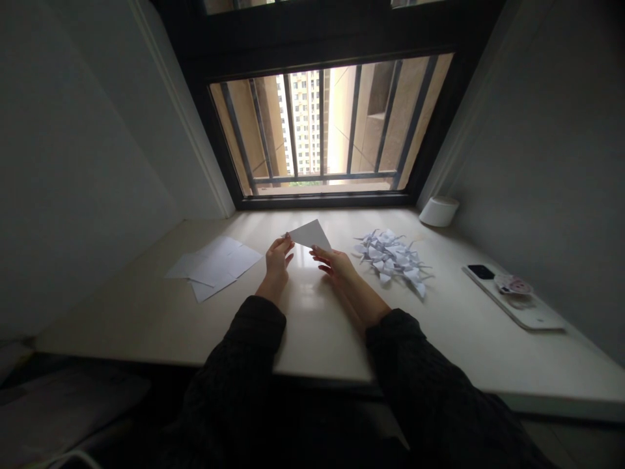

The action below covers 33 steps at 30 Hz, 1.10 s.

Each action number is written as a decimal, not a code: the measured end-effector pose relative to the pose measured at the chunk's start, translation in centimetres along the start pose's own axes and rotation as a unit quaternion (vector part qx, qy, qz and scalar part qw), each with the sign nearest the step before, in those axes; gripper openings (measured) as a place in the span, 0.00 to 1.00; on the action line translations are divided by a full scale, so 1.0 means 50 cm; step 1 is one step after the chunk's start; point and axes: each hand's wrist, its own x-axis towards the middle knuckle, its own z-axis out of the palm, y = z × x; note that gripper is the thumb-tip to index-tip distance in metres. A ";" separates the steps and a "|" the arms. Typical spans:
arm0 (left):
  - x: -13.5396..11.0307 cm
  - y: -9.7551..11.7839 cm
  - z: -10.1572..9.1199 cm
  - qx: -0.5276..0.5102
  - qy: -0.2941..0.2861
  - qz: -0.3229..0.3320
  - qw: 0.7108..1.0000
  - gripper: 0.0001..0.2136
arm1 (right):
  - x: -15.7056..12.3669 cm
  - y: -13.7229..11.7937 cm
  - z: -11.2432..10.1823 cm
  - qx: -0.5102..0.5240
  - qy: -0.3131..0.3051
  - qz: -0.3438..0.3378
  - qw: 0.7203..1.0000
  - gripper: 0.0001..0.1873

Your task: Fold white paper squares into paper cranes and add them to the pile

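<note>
A white paper folded into a triangle [309, 234] is held up over the pale desk [317, 326], in front of the window. My left hand [277, 260] pinches its left corner with the fingers closed. My right hand [333, 262] grips its lower right edge between thumb and fingers. Both forearms wear dark sleeves.
Several flat white sheets [215, 266] lie to the left of my hands. A heap of folded paper cranes [393, 257] sits to the right. Further right lie a phone [512, 296] and a white round container [439, 211] near the wall. A barred window [325, 124] stands behind.
</note>
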 end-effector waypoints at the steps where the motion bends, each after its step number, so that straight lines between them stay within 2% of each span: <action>1: 0.001 0.000 0.000 0.005 -0.003 0.001 1.000 0.15 | 0.000 -0.001 0.000 -0.003 0.002 0.001 1.000 0.17; 8: 0.004 0.004 -0.003 0.040 0.007 0.018 0.999 0.18 | 0.006 -0.004 -0.006 0.004 0.011 0.008 1.000 0.18; 13: 0.002 0.003 0.001 0.092 0.028 0.108 0.989 0.18 | 0.011 -0.008 -0.012 0.007 0.031 0.002 1.000 0.19; 19: 0.002 -0.006 0.003 0.104 0.069 0.166 0.978 0.17 | 0.012 -0.010 -0.014 0.007 0.029 0.000 1.000 0.18; 33: 0.005 -0.016 0.004 0.092 0.093 0.147 0.981 0.16 | 0.016 -0.008 -0.017 -0.009 0.020 0.002 1.000 0.13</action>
